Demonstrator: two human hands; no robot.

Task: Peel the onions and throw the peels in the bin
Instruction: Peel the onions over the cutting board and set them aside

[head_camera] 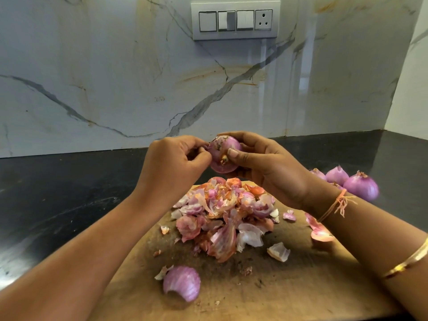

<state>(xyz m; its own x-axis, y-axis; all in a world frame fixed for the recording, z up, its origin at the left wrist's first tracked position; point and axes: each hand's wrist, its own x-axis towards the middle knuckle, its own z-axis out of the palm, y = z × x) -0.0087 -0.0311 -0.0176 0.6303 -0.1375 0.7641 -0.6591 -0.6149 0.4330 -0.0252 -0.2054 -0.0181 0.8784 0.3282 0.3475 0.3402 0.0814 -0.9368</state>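
- Since no bin is in view, the board (301, 286) on the dark counter (58, 193) is where the waste collects. It looks rigid, so I judge it could carry the lot over in one go.
- Heaped mid-board, the peels (222, 212) look papery, light and brittle. They would likely scatter if swept fast, so scoop from below with cupped hands.
- Off to the right on the counter, the peeled onions (361, 186) look smooth, probably slippery, and round enough to roll.
- Above the heap, the onion (223, 154) looks firm and small. The right hand (266, 170) wraps it, thumb pressing by the root end.
- At the onion's left edge the left hand (176, 158) pinches a flap of skin. Thin skin tears easily, so a hold near the flap's base seems best.
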